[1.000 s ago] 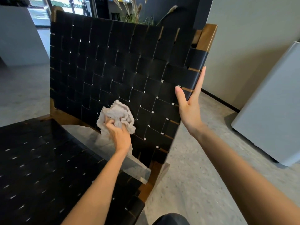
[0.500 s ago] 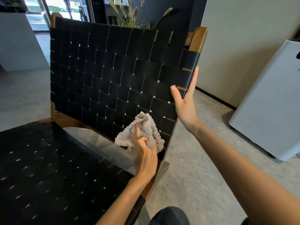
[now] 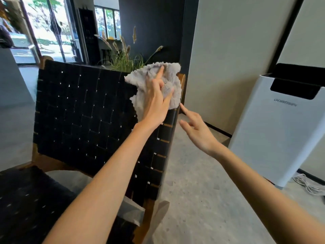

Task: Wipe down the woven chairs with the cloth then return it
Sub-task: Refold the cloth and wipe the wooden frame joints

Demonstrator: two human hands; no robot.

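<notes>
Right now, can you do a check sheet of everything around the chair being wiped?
Surface: grey speckled floor.
Job's things: black woven chair with a wood frame; grey cloth at the back's top corner.
Clutter: nothing seen.
Grips: left grip holds the cloth against the chair; right grip open, near the back's edge, holding nothing.
Cables: white cord on the floor by the unit.
Surroundings: white unit beside a pale wall; plant behind the chair; windows beyond.

Head camera looks forward-down, close to the chair (image 3: 84, 111).
</notes>
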